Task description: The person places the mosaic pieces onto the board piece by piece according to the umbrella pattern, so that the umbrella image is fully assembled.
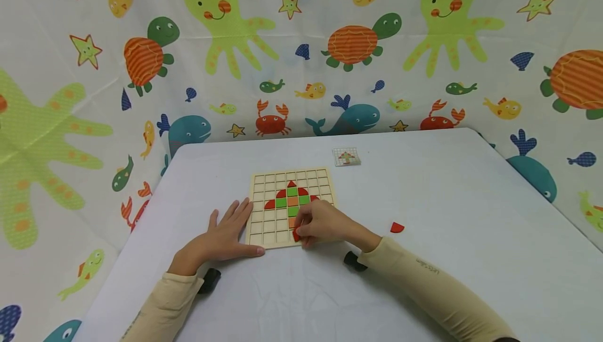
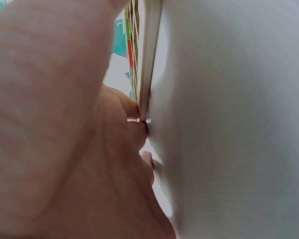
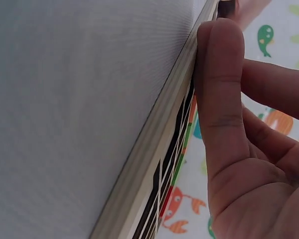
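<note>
On the white table lies a square wooden grid board [image 1: 266, 227] with red, green and orange pieces set in its cells in a tree-like shape. My right hand [image 1: 322, 222] is over the board's near edge, pinching a red piece [image 1: 296, 234] at the lowest middle cells; the fingers partly cover it. My left hand [image 1: 231, 234] lies spread at the board's left side, its fingertips touching that edge and its thumb by the near edge. In the left wrist view the fingers meet the board's rim [image 2: 148, 59]. The right wrist view hides the pinched piece behind the thumb [image 3: 222, 94].
A loose red quarter-round piece [image 1: 397, 227] lies right of the board. Behind the board is a small card [image 1: 346, 156] printed with a similar pattern on a grid. A curtain [image 1: 292, 33] with sea animals hangs beyond the table's far edge.
</note>
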The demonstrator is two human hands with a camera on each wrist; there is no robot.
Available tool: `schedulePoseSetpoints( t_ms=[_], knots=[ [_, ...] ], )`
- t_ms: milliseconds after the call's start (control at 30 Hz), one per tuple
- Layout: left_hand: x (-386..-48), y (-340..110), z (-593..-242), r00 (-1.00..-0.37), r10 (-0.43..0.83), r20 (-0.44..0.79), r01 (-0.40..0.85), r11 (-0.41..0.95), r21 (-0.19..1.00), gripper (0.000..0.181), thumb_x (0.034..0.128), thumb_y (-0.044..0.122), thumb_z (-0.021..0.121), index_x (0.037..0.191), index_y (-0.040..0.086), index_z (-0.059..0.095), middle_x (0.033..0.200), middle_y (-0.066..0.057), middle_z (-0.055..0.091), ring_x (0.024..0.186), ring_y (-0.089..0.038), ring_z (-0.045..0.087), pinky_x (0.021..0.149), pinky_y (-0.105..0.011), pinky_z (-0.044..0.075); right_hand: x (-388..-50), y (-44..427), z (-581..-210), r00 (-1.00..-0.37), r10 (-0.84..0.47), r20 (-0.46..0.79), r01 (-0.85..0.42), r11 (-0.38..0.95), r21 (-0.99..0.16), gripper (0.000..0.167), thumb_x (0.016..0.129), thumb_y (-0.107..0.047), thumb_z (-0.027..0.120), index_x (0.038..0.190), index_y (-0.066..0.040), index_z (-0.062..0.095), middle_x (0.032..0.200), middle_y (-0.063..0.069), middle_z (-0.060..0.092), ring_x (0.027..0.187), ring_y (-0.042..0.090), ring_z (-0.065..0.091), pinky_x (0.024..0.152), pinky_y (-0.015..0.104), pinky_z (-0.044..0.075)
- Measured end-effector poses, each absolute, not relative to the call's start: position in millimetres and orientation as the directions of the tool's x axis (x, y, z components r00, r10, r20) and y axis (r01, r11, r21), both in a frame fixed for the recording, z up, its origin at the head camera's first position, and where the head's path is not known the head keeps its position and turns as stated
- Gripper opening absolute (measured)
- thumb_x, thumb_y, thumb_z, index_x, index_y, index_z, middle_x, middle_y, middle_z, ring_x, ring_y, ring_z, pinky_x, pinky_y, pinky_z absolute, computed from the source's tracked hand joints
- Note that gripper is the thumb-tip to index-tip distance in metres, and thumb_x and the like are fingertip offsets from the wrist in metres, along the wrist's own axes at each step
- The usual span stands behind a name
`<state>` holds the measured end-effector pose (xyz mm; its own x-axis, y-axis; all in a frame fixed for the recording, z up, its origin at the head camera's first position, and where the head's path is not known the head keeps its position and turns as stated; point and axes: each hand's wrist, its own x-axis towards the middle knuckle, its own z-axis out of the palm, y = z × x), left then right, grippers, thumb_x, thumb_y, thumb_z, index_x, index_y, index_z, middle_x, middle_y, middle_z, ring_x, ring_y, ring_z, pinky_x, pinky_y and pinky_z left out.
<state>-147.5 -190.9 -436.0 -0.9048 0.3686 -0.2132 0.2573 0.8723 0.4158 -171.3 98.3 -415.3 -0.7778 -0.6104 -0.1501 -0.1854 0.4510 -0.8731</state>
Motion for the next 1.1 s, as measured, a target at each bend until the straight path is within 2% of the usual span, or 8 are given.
schedulePoseSetpoints(
  t_ms=[567, 900, 1100],
  knots=[
    [-146.7, -191.9, -435.4, -0.905, 0.370, -0.210, 0.258, 0.869, 0.422, 0.129, 0.0823, 0.069, 0.080, 0.170, -0.001, 0.018, 0.177, -0.023, 0.011, 0.162, -0.046, 0.000, 0.118, -0.077, -0.008, -169.3, 98.3, -416.1, -0.763, -0.631, -0.136, -0.196, 0.427, -0.883, 0.004, 0.100, 0.000, 0.070, 0.099, 0.003, 0.072, 0.074, 0.006, 0.072, 0.061, 0.021, 0.074, 0.062, 0.032, 0.062],
    [-148.3, -192.6, -436.9, -0.906, 0.368, -0.211, 0.258, 0.873, 0.414, 0.129, 0.0825, 0.070, 0.080, 0.170, -0.001, 0.018, 0.177, -0.023, 0.011, 0.162, -0.046, 0.001, 0.118, -0.077, -0.008, -170.0, 98.0, -417.7, -0.762, -0.636, -0.122, -0.222, 0.433, -0.874, 0.006, 0.102, -0.003, 0.068, 0.100, -0.001, 0.073, 0.072, 0.005, 0.073, 0.059, 0.021, 0.073, 0.061, 0.031, 0.061],
    [-148.8, -192.5, -437.4, -0.904, 0.371, -0.210, 0.261, 0.871, 0.418, 0.129, 0.0826, 0.070, 0.079, 0.170, -0.001, 0.017, 0.177, -0.023, 0.011, 0.162, -0.046, 0.000, 0.118, -0.077, -0.009, -171.5, 96.4, -419.2, -0.772, -0.622, -0.134, -0.259, 0.500, -0.826, 0.013, 0.094, 0.002, 0.067, 0.102, -0.006, 0.073, 0.075, 0.002, 0.070, 0.058, 0.017, 0.070, 0.059, 0.029, 0.056]
  ],
)
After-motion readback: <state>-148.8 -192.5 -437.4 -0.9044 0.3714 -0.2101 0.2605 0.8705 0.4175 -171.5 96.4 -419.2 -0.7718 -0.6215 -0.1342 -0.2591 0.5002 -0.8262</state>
